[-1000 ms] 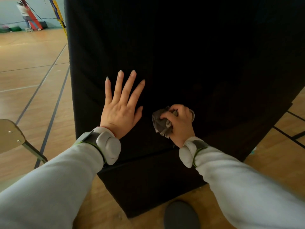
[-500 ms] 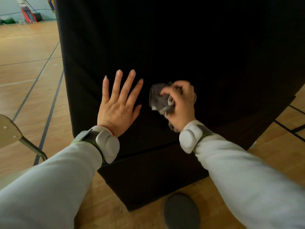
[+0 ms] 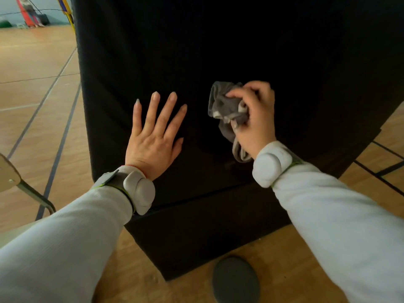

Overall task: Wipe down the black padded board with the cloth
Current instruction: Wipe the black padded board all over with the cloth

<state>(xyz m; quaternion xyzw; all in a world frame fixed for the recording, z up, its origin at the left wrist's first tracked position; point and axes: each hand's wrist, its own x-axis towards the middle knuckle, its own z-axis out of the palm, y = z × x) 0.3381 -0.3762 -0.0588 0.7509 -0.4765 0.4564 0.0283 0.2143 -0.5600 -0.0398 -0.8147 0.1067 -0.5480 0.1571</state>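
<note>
The black padded board (image 3: pixel 229 40) stands upright in front of me and fills most of the view; a lower black panel continues below a seam down to the floor. My left hand (image 3: pixel 153 136) lies flat against the board with its fingers spread and straight. To its right, my right hand (image 3: pixel 254 119) grips a crumpled grey cloth (image 3: pixel 225 108) and holds it against the board's surface. A loose end of the cloth hangs below the hand near my wrist.
A wooden gym floor (image 3: pixel 32 73) with dark court lines stretches to the left and right of the board. A chair's seat and metal leg (image 3: pixel 13 180) stick in at the left edge. A dark round object (image 3: pixel 236 278) is at the bottom centre.
My right hand has slid the cloth up the board and a little to the right. My left hand has stayed flat in the same place.
</note>
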